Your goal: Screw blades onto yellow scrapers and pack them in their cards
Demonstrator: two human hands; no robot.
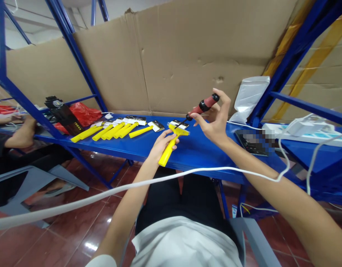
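Note:
My left hand (pixel 162 144) is closed around a yellow scraper (pixel 168 151) near its head, with the handle slanting down toward me. In my right hand (pixel 216 122) is a screwdriver (pixel 202 106) with a red and black handle, held tilted between thumb and fingers. Its dark shaft reaches down to the scraper's head, where the tip is too small to make out exactly. Behind the head lies a white and black card (pixel 179 124). To the left, several more yellow scrapers (pixel 141 131) lie in a row on the blue table (pixel 126 148), white and black cards at their far ends.
A black bottle (pixel 63 115) and a red plastic bag (pixel 84 114) stand at the left. A phone (pixel 250 141), a white power strip (pixel 304 133) and a white pouch (pixel 248 96) are at the right. A white cable (pixel 198 170) crosses in front of my arms. Another person's arm (pixel 23 133) shows far left.

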